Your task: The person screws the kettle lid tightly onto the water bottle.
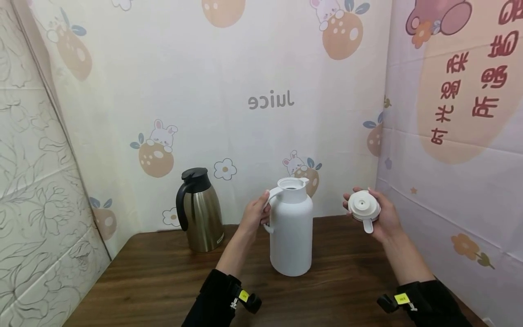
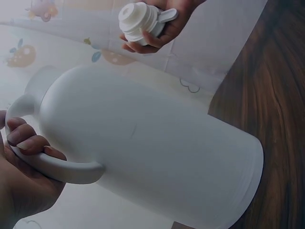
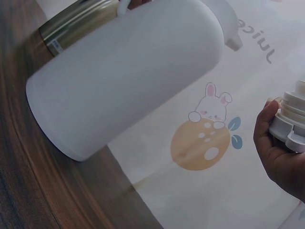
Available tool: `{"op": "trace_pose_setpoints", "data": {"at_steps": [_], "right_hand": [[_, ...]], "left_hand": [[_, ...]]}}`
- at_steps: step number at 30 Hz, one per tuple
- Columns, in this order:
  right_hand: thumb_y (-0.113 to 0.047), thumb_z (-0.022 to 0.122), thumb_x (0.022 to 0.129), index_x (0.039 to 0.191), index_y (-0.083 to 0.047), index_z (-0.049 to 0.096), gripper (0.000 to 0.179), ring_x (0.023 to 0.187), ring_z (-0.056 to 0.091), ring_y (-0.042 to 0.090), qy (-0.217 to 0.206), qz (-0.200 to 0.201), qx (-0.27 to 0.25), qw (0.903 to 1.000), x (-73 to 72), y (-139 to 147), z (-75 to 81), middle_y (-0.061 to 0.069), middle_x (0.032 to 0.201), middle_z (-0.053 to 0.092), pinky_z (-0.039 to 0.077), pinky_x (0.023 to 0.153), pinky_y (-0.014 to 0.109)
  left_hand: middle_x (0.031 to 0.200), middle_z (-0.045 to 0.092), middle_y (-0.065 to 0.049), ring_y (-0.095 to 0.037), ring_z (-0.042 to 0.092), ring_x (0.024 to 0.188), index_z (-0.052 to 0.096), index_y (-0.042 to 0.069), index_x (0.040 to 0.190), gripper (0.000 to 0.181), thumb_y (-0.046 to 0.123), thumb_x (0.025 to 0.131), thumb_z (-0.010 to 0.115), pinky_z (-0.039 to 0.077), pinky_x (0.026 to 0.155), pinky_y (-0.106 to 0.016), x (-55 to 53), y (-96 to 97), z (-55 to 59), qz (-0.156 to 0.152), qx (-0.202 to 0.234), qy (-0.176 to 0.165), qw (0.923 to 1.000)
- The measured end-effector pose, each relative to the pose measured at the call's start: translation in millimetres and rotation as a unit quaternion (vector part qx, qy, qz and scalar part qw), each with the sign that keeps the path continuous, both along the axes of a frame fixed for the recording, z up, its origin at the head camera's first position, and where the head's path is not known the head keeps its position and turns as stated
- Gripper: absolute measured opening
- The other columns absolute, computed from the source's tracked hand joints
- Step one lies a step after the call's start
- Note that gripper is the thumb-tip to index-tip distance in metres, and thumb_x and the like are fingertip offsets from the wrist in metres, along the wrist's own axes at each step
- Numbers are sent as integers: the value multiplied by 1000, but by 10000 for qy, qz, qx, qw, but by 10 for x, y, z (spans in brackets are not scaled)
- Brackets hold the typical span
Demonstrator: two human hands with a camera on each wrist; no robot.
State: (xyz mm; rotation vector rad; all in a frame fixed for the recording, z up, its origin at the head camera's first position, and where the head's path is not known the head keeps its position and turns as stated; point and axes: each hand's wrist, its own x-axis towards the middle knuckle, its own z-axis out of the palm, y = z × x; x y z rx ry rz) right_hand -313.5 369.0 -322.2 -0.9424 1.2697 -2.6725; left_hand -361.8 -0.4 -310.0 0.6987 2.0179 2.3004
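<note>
A white thermos jug stands upright on the wooden table, its round mouth uncovered and its spout pointing right. My left hand grips the jug's handle, fingers curled round it, as the left wrist view also shows at the handle. Off to the right, above the table, my right hand holds the white stopper lid. The lid's stepped underside faces up and its small lever tab points toward me. In the right wrist view the fingers wrap the lid from beneath.
A gold steel jug with a black lid and handle stands to the left of the white one. Patterned cloth hangs right behind the wooden table, and another cloth borders it on the right.
</note>
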Motion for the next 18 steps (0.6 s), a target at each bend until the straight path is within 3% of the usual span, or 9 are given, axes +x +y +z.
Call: {"op": "trace_pose_setpoints", "data": {"at_steps": [11,18], "right_hand": [[-30,22,118,137,-1,51,45,116,71,37,38,-5,13,10000,-32,-22,-12,24,130,69,60,87,46],[-31,23,118,137,-3,51,44,117,71,36,-41,-167,133,9998,-51,-40,-42,22,130,70,61,86,45]], "left_hand": [[61,32,6,-11,30,56,44,14,71,53,48,110,52,29,56,-23,231,-344,-30,0,52,85,9999],[64,37,4,-11,32,58,44,12,72,53,47,111,50,30,58,-25,343,-514,-61,2,40,168,9999]]}}
